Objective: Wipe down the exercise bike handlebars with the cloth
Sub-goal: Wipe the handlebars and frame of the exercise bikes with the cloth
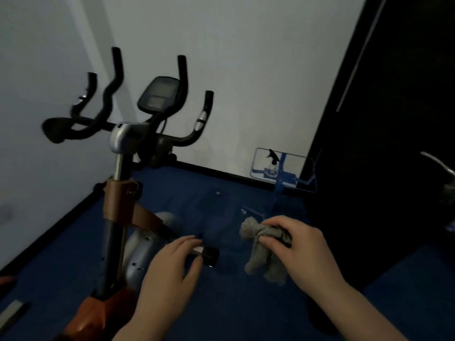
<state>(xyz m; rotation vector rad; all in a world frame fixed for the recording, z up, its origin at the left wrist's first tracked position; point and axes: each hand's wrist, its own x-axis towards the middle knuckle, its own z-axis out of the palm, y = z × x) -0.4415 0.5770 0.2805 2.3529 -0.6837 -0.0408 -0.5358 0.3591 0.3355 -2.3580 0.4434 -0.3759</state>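
Nearest the camera, two bare forearms reach in from the bottom edge; the left hand (pixel 172 264) hovers low beside the bike frame, its fingers curled round a small dark rectangular object (pixel 209 255) with a pale patch on its near end, though what that object is cannot be told; the right hand (pixel 300 244) grips the cloth (pixel 261 252), a grey, nubbly, crumpled rag that bunches out to the left of the fingers and hangs in soft lumps below them. The cloth is held in the air at the near right, well apart from the handlebars (pixel 115 94), which stand far and to the left; they are black, matte, tubular bars, the inner pair bent in waves and rising upright, the outer right one carrying a shiny silver sleeve; between them sits a dark oval console (pixel 158 93) with a grey screen. A silver clamp joins the bars to a metal post (pixel 118 166), which drops into a brown and orange frame (pixel 110 308) with a rounded silver-grey housing beside it. The floor (pixel 234 311) is a deep blue mat; on it, far right against the pale wall, stands a clear plastic rack (pixel 283 171) with blue edges, and in it a clear spray bottle (pixel 272 163) with a black trigger.
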